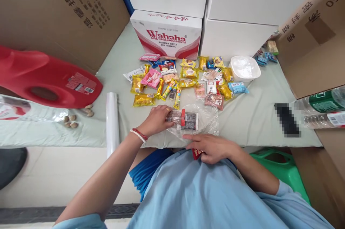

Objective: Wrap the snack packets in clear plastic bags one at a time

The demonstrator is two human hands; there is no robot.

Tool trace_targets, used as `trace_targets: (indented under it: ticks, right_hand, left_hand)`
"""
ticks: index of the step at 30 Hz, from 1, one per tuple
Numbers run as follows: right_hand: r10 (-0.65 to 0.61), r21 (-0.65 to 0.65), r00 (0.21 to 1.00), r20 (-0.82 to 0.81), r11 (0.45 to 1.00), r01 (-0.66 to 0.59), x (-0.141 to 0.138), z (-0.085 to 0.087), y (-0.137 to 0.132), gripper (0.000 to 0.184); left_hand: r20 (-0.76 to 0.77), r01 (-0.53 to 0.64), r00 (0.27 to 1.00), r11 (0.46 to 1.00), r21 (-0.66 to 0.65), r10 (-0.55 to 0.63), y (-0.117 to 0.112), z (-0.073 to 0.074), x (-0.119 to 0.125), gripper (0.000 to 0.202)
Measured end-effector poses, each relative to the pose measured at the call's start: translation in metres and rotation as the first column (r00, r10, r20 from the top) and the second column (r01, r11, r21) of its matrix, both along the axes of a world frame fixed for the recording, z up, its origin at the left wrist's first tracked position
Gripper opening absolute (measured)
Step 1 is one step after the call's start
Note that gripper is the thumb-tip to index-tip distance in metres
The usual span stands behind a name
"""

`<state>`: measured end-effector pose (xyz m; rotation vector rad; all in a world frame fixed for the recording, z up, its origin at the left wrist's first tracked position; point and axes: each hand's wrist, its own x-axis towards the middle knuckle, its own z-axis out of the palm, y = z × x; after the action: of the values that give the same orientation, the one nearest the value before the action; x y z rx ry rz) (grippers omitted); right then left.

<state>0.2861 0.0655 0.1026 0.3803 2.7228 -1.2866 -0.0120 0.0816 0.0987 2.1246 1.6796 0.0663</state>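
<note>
My left hand (157,119) is closed on the left end of a clear snack packet (176,117) with a red band. Touching that packet is a dark snack packet (191,121); both are over a spread clear plastic bag (210,117) by the table's front edge. Close to my body, my right hand (212,148) has its thumb and fingers around a small red packet (197,153), its index finger stretched out to the left. Most of the red packet is hidden by the hand. Beyond the bag lie several wrapped snacks, among them a yellow-wrapped one (144,99) and a brown one (214,100).
A white bowl (245,69) stands behind the snacks, before white boxes (237,38) and a Wahaha carton (168,37). On the left are a red jug (48,78), a white roll (112,121) and walnuts (70,120). Plastic bottles (326,100) lie right, above a green stool (283,168).
</note>
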Motion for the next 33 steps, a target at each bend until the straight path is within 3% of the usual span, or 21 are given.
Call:
trace_targets:
  ticks: [2,5,8,10,14,17,20,22,24,26,31,33]
  right_hand:
    - [0.059,0.022,0.998,0.018,0.998,-0.059,-0.012,0.0,0.002,0.071]
    - [0.127,0.046,0.99,0.057,0.991,-0.129,-0.027,-0.003,0.003,0.057]
    - [0.145,0.037,0.988,0.052,0.988,-0.147,-0.032,-0.006,0.002,0.043]
    - [0.111,0.026,0.993,0.047,0.993,-0.113,-0.028,-0.007,0.002,0.049]
    - [-0.009,-0.04,0.999,-0.05,0.999,0.007,-0.004,0.0,0.004,0.067]
    - [-0.18,-0.081,0.968,-0.177,0.983,0.168,0.016,0.011,0.013,0.066]
    - [-0.439,-0.011,0.85,-0.291,0.89,0.456,0.019,0.019,0.026,0.058]
    - [-0.522,0.044,0.766,-0.377,0.815,0.577,0.008,0.018,0.032,0.055]
    - [-0.521,0.09,0.736,-0.432,0.787,0.61,-0.01,0.01,0.034,0.055]
    - [-0.495,0.166,0.765,-0.412,0.785,0.597,-0.029,-0.003,0.031,0.056]
    - [-0.477,0.422,0.872,-0.114,0.771,0.477,-0.053,-0.039,0.016,0.065]
    - [-0.467,0.468,0.882,-0.063,0.767,0.439,-0.052,-0.045,0.015,0.072]
  left_hand:
    - [0.011,-0.03,0.999,0.998,0.051,0.03,0.001,0.006,0.007,0.051]
    - [0.015,0.031,0.999,0.996,0.079,-0.032,0.004,0.01,0.027,0.049]
    - [-0.009,0.154,0.988,0.987,0.054,-0.154,0.004,0.002,0.047,0.047]
    - [-0.007,0.173,0.985,0.984,0.047,-0.173,0.001,-0.009,0.053,0.057]
    - [0.056,0.123,0.99,0.989,0.078,-0.128,-0.015,-0.03,0.041,0.087]
    - [0.079,0.048,0.995,0.995,0.089,-0.055,-0.029,-0.042,0.019,0.089]
    - [0.12,-0.051,0.992,0.995,0.086,0.04,-0.04,-0.054,-0.002,0.075]
    - [0.156,-0.121,0.982,0.987,0.106,0.104,-0.044,-0.061,-0.013,0.062]
    - [0.193,-0.191,0.968,0.972,0.14,0.162,-0.048,-0.069,-0.019,0.053]
    - [0.222,-0.243,0.953,0.956,0.163,0.205,-0.054,-0.074,-0.022,0.051]
    - [0.248,-0.332,0.928,0.919,0.214,0.278,-0.08,-0.071,-0.016,0.066]
    - [0.21,-0.292,0.948,0.913,0.286,0.238,-0.09,-0.064,-0.012,0.066]
